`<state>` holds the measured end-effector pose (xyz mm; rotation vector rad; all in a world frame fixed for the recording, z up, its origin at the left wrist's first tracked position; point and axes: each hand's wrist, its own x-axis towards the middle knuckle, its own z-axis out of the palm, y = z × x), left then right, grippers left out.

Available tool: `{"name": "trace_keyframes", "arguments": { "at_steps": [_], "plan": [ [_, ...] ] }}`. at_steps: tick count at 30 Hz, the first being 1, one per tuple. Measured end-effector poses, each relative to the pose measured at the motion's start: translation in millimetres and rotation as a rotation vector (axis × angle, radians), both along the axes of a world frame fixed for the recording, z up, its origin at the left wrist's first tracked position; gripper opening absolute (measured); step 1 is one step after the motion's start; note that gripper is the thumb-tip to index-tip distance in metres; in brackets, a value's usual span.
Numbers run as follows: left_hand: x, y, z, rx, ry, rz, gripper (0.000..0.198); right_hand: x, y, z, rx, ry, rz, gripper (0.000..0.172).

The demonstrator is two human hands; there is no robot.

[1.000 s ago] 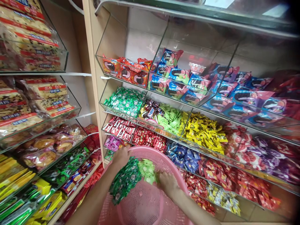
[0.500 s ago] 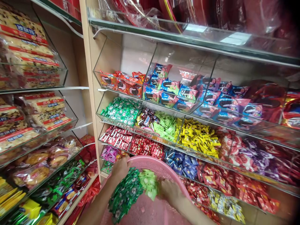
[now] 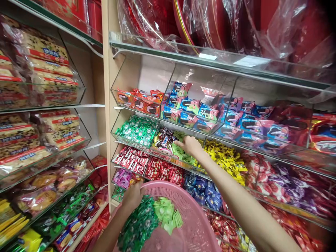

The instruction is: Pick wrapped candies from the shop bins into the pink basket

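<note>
The light green candies (image 3: 185,154) under my right hand (image 3: 191,145) sit loose in the clear shelf bin (image 3: 136,144), second row down, between a small heap of brown and blue wrapped bars (image 3: 164,138) on their left and the yellow candies (image 3: 225,155) on their right. I judge them very light, each a small firm piece in a crinkly film wrapper, slick enough to slide off one another, so a pinch on one would take little; a scoop with curled fingers from above, closing on a loose bunch, looks like the sure way to lift them. They are not fragile, though a few could spill from a full handful.

My right hand reaches into that bin palm down, fingers part curled and spread, the forefinger stretched toward the bars; the fingertips rest on or just over the green pile, and I cannot tell whether any candy is caught beneath the palm.

My left hand (image 3: 132,196) is closed on the near rim of the pink basket (image 3: 194,224), low against the shelves. Inside it lie a heap of dark green candies (image 3: 138,225) and, touching them, a smaller clump of the same light green ones (image 3: 168,214)
</note>
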<state>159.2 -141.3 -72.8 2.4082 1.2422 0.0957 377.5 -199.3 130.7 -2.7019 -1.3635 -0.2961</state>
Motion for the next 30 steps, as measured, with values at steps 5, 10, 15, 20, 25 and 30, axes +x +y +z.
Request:
{"name": "trace_keyframes", "arguments": {
  "at_steps": [5, 10, 15, 20, 25, 30],
  "plan": [
    [-7, 3, -3.9, -0.014, -0.016, 0.026, 0.035, 6, 17, -6.3, -0.061, 0.073, -0.038, 0.064],
    [-3, 3, -3.4, 0.001, -0.003, 0.020, 0.032, 9, 22, -8.6, -0.113, 0.098, -0.003, 0.051],
    [1, 0, -3.8, -0.007, 0.001, 0.010, 0.031, 13, 24, -11.2, -0.132, 0.117, 0.005, 0.046],
    [3, -1, -6.6, -0.002, -0.008, -0.004, 0.034, 13, 23, -11.2, -0.145, 0.129, -0.013, 0.047],
    [1, -1, -4.9, -0.011, -0.014, 0.004, 0.034, 12, 21, -5.8, -0.174, 0.147, -0.003, 0.043],
    [-3, -3, 1.4, -0.020, -0.009, 0.008, 0.033, 12, 22, -3.4, -0.183, 0.163, -0.012, 0.044]
  ]
}}
